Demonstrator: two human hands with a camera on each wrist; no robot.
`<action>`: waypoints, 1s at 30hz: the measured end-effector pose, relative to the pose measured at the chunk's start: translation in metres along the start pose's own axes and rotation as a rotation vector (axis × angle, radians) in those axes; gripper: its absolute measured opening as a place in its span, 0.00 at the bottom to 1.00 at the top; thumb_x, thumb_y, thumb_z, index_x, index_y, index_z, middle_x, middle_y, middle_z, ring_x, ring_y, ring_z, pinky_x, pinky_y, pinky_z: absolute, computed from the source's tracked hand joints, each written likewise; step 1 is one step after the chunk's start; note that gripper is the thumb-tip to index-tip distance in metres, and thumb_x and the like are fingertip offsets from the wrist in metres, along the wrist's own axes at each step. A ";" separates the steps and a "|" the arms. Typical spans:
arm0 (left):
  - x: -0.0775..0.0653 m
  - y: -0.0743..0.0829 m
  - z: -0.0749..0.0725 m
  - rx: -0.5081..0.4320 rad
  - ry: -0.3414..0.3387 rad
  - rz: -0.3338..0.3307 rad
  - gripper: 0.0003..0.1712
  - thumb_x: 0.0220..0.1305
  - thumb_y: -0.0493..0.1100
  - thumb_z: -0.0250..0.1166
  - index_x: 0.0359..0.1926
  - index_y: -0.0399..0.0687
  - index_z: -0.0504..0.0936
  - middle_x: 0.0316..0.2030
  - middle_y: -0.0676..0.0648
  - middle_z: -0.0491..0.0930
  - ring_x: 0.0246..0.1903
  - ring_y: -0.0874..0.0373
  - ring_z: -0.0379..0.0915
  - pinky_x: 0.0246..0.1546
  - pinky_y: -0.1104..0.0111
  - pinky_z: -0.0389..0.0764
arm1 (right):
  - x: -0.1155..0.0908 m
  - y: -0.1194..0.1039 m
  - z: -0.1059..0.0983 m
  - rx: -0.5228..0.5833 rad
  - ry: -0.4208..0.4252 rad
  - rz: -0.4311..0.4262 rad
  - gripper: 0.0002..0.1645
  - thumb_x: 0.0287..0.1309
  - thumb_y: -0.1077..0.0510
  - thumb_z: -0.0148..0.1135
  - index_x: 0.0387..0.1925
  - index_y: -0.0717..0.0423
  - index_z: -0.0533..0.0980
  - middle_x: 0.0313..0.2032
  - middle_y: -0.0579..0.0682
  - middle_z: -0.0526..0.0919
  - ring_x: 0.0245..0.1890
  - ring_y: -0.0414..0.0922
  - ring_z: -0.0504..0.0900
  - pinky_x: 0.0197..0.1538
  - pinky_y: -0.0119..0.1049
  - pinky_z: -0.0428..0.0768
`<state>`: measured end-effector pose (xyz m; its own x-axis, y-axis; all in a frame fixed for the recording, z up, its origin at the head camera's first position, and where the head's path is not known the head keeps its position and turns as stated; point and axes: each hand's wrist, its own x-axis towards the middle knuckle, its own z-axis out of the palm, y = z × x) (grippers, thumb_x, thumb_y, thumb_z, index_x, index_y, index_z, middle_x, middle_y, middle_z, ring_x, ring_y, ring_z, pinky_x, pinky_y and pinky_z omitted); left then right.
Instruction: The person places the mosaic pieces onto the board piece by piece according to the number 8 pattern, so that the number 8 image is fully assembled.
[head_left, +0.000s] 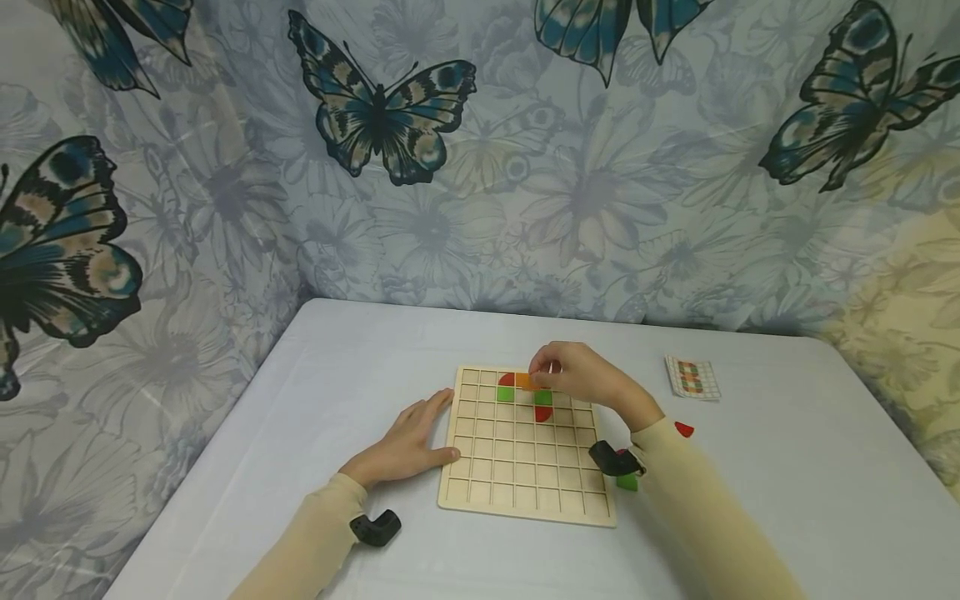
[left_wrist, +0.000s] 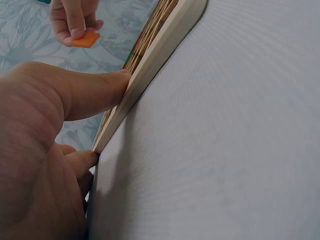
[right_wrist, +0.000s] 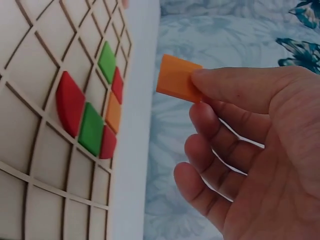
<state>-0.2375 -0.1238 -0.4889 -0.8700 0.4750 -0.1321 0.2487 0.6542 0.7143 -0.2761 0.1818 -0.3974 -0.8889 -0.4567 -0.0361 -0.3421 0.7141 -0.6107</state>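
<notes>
Thumb and fingertips of my right hand point(head_left: 585, 375) pinch a square orange tile point(right_wrist: 175, 77), held over the far part of a wooden grid board point(head_left: 525, 475). On the board, another orange tile point(right_wrist: 113, 112) sits between two red quarter-round tiles. Two green tiles flank that row on its near side, and a further red tile point(right_wrist: 70, 102) adjoins one green tile point(right_wrist: 91, 129). The left hand point(head_left: 401, 446) lies at the board's left side, its thumb and fingertips touching the edge with the fingers fairly straight.
A small stack of printed pattern cards point(head_left: 693, 377) lies on the white table point(head_left: 375, 342), right of the board. Nearer the right forearm are a loose red piece point(head_left: 684, 429) and a green piece point(head_left: 627, 482). Butterfly-patterned cloth point(head_left: 450, 225) hangs behind the table.
</notes>
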 end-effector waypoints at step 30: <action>0.002 -0.001 0.001 0.001 0.001 0.012 0.56 0.64 0.56 0.69 0.82 0.50 0.45 0.81 0.45 0.49 0.79 0.36 0.39 0.77 0.38 0.46 | 0.009 0.012 0.036 -0.055 -0.143 0.066 0.04 0.68 0.58 0.63 0.37 0.51 0.83 0.33 0.45 0.83 0.30 0.39 0.75 0.37 0.34 0.76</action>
<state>-0.2389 -0.1230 -0.4907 -0.8672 0.4826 -0.1227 0.2598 0.6488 0.7152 -0.2776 0.1675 -0.4336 -0.8588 -0.4760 -0.1895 -0.3039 0.7711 -0.5595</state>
